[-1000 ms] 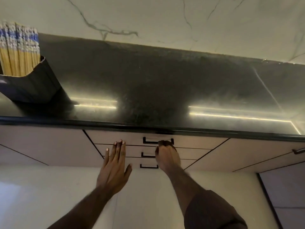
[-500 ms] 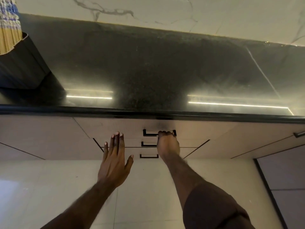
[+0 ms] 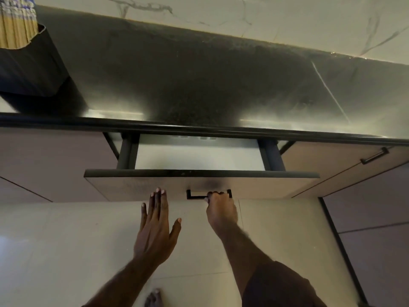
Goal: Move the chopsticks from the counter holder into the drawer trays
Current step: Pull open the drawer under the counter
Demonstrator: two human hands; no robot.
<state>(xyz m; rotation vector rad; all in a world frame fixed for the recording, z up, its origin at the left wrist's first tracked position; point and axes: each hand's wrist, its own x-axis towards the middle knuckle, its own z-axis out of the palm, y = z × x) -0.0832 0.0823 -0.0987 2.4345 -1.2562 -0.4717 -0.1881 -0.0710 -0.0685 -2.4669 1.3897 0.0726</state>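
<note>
Several wooden chopsticks with blue-patterned tops stand in a dark holder at the counter's far left. The top drawer is pulled partly out, and a pale inside surface shows between its dark side rails. My right hand grips the drawer's black handle. My left hand hangs flat with straight fingers just in front of the drawer face, holding nothing. Any trays inside the drawer are hidden.
A dark polished counter runs across the view, with a marble wall behind it. Closed cabinet fronts flank the drawer; one at the right carries a black handle. Pale floor tiles lie below.
My right hand has pulled the top drawer out by its handle, from closed to partly open. My left hand has stayed flat beside it. The camera has tilted and moved closer.
</note>
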